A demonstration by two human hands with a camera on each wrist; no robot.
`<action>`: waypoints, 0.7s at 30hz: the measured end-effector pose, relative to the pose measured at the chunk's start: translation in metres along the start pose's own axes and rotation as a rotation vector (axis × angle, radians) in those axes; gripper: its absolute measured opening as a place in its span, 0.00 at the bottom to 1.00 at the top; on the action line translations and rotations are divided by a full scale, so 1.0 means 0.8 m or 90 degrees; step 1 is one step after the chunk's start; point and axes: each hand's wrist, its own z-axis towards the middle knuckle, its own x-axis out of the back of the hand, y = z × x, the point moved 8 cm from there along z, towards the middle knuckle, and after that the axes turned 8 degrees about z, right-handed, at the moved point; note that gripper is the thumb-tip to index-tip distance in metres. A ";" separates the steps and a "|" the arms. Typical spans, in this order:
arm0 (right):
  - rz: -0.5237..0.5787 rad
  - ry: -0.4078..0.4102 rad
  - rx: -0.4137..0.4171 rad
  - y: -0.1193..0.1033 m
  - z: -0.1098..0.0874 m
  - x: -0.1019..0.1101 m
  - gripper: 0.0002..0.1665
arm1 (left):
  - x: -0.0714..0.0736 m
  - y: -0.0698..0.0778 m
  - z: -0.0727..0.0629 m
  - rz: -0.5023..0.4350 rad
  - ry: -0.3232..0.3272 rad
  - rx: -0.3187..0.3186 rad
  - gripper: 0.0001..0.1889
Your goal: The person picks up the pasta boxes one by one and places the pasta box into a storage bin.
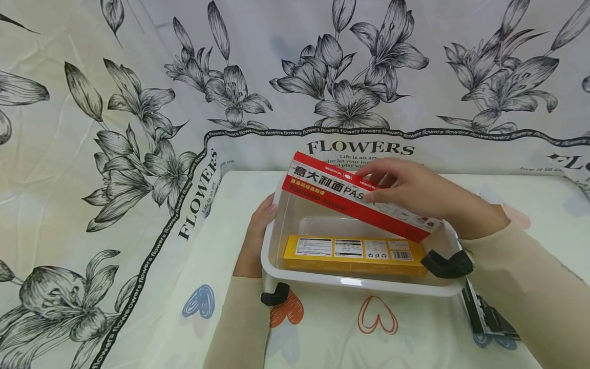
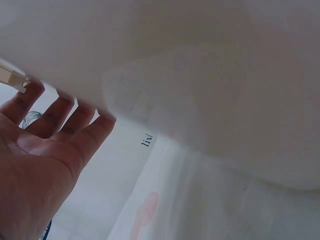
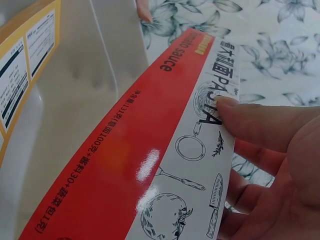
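A red-and-white pasta box [image 1: 355,197] with "Tomato sauce" printing slants over a white plastic bin [image 1: 364,291]. My right hand [image 1: 405,187] grips it by its upper long edge, the thumb on the printed white face [image 3: 172,200] and the fingers behind. Inside the bin, on its floor, lies a yellow box [image 1: 355,254] with white label panels and a barcode. My left hand [image 1: 258,225] is at the bin's left side. In the left wrist view its extended fingers [image 2: 92,137] touch the edge of the bin's pale wall [image 2: 200,100].
Black corner clips [image 1: 447,264] sit on the bin's rim. A dark flat item [image 1: 488,312] lies right of the bin, partly under my right sleeve [image 1: 530,287]. The table cover [image 1: 322,333] has heart prints; a flower-patterned cloth [image 1: 258,31] hangs behind.
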 end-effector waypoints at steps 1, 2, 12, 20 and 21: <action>0.000 -0.002 -0.004 0.001 0.002 -0.001 0.31 | 0.000 -0.001 0.000 -0.001 0.000 0.000 0.36; 0.000 -0.004 -0.005 0.001 0.003 -0.002 0.30 | 0.001 -0.001 0.000 -0.005 0.000 0.001 0.36; 0.005 -0.012 -0.022 0.015 0.020 -0.014 0.28 | -0.001 -0.003 -0.001 0.021 0.004 0.000 0.37; -0.015 -0.026 -0.022 0.024 0.029 -0.026 0.28 | 0.001 -0.002 0.002 0.015 0.013 -0.004 0.36; -0.019 -0.028 -0.023 0.025 0.029 -0.028 0.28 | 0.001 -0.002 0.001 0.016 0.012 -0.003 0.37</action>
